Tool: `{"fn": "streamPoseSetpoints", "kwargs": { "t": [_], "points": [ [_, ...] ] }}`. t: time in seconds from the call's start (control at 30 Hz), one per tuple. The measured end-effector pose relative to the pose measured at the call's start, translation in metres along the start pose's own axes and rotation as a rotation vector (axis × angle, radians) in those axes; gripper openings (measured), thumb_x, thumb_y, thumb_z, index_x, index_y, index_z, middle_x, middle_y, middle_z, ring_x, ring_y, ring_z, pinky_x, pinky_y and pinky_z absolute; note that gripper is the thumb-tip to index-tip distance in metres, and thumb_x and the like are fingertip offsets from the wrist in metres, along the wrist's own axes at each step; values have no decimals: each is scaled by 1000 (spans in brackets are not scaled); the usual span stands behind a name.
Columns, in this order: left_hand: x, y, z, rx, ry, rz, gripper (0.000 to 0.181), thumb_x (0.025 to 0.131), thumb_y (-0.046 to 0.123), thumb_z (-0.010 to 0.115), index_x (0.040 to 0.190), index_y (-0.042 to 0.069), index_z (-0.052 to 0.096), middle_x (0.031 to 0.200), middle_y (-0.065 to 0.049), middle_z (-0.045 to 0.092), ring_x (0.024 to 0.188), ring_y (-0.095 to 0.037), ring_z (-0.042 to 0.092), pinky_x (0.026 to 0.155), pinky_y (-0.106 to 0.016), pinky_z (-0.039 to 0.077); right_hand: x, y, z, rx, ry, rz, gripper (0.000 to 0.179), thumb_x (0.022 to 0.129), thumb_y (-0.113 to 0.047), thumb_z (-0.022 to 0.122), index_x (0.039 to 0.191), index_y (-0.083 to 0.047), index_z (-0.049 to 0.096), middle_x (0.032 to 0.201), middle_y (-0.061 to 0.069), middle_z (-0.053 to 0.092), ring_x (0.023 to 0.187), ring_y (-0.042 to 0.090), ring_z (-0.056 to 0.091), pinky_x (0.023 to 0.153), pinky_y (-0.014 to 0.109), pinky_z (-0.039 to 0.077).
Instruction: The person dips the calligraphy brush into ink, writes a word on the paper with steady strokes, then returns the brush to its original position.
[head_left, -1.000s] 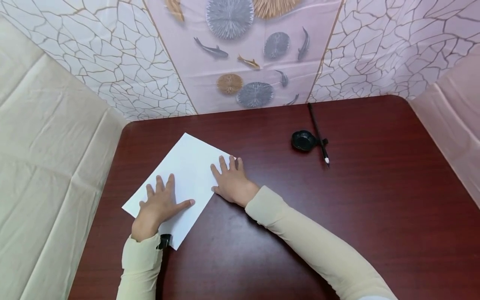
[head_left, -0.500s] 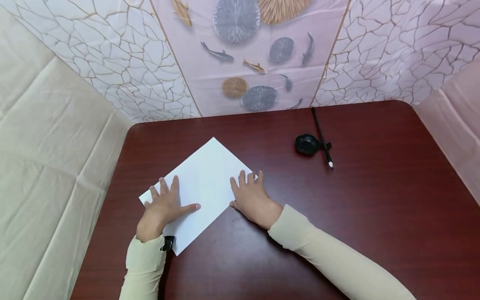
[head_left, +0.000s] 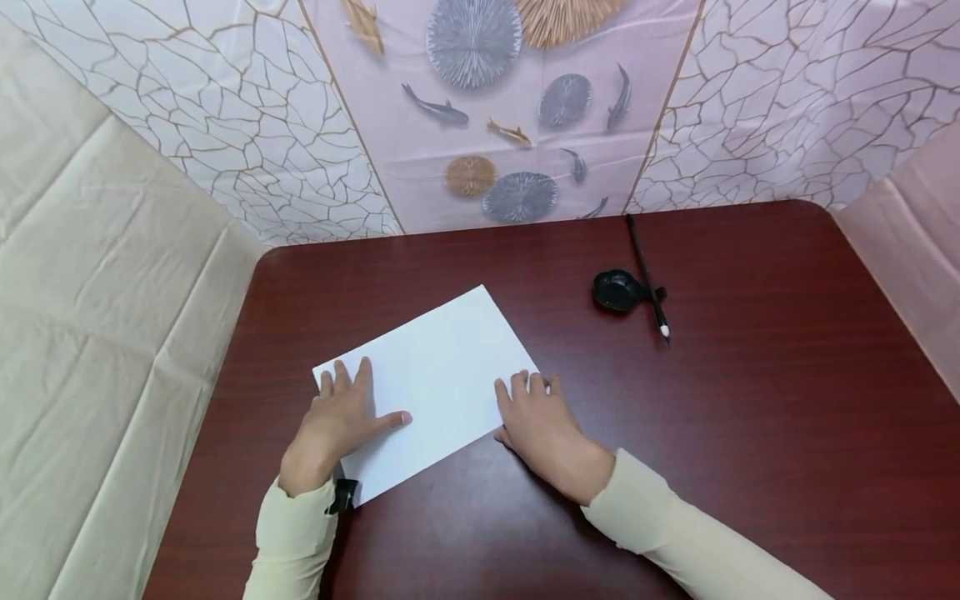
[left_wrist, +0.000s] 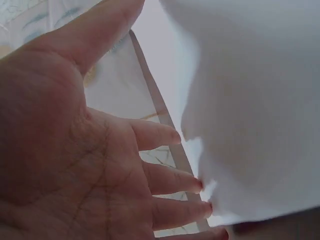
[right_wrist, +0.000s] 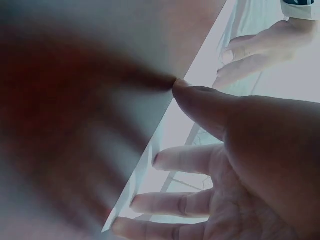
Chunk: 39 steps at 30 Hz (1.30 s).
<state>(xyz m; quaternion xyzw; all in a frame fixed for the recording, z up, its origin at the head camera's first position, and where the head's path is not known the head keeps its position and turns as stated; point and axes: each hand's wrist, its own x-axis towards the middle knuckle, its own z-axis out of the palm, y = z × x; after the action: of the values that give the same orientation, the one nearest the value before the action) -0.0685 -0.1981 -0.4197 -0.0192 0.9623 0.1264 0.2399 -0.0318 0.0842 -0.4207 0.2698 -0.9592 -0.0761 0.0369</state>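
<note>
White sheet of paper (head_left: 442,375) lay slantwise on the worktop (head_left: 765,392), left hand (head_left: 336,427) resting on its left end and right hand (head_left: 546,429) touching its right end, each grip spread, with a brush (head_left: 646,271) beside a black dish (head_left: 615,291) farther back, right.

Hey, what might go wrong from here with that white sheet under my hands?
The white sheet lies at an angle on the table, so uneven pressure from the left hand and right hand might skew or buckle it. The black object at the left cuff is close to the sheet's near corner and could snag it. The brush rests across the black dish's side piece, so a bump might roll it.
</note>
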Motion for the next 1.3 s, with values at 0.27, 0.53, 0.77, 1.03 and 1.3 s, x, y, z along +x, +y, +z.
{"fn": "streamPoseSetpoints", "kwargs": {
  "t": [0.27,0.53,0.77,1.03,1.3],
  "points": [
    [-8,2,2,29,-53,147,125,83,62,83,168,0,15,171,-36,3,157,-56,2,124,-69,19,-27,11,6,8,67,1,64,86,-47,86,132,-6,70,113,17,65,102,31,63,75,47,56],
    [-6,5,8,25,-68,234,130,80,53,90,169,1,10,172,-32,-6,160,-51,-4,127,-66,11,-47,20,12,35,162,15,62,80,-41,92,126,-4,73,106,15,64,98,29,64,71,46,56],
    [-7,12,15,-36,-84,300,134,75,44,96,170,5,11,174,-26,-9,161,-45,-8,129,-61,9,-70,28,10,83,128,28,58,81,-40,91,124,-5,73,101,13,63,93,28,64,71,46,57],
    [-5,23,16,-97,-100,370,134,71,34,100,170,8,15,175,-23,-10,162,-41,-10,127,-62,19,-91,40,3,156,63,26,46,88,-38,86,118,-7,70,98,10,60,87,27,62,70,46,56],
    [3,36,18,-97,-142,402,134,70,30,101,170,10,15,175,-20,-13,162,-37,-14,129,-59,15,-82,68,4,359,-37,21,67,91,-34,85,146,-6,59,150,28,51,134,54,51,100,65,52]
  ]
}}
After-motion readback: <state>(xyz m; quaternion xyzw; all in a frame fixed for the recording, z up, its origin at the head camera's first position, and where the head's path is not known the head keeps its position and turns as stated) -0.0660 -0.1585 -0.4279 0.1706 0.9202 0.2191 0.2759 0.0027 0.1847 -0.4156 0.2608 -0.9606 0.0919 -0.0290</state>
